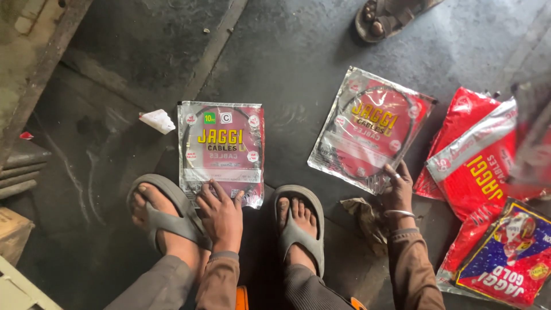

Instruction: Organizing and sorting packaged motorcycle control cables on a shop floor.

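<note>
On the dark concrete floor [298, 63] between your feet, your left hand [221, 215] rests with its fingers spread flat on the lower edge of a clear plastic packet [221, 150] with a red card and a coiled black cable inside; the grip is open, pressing down and pinching nothing. That packet lies flat and square to you, its bottom edge touching the grey sandal [166, 215] on your left foot. Your right hand [398, 189] reaches out to the near corner of a second cable packet [370, 127], which lies tilted to the right of the first and well apart from it; the fingertips touch its edge, but you cannot tell whether they pinch the plastic or only rest on it. A metal bangle [399, 213] sits on that wrist. Just beside the right hand lies a crumpled brown rag [364, 218], near your other grey sandal [299, 227]. To the right, a heap of red packets [476, 166] overlaps, with a red and blue packet [508, 258] nearest you. A scrap of white paper [157, 121] lies just left of the first packet, and another person's sandalled foot [385, 18] shows at the top
</note>
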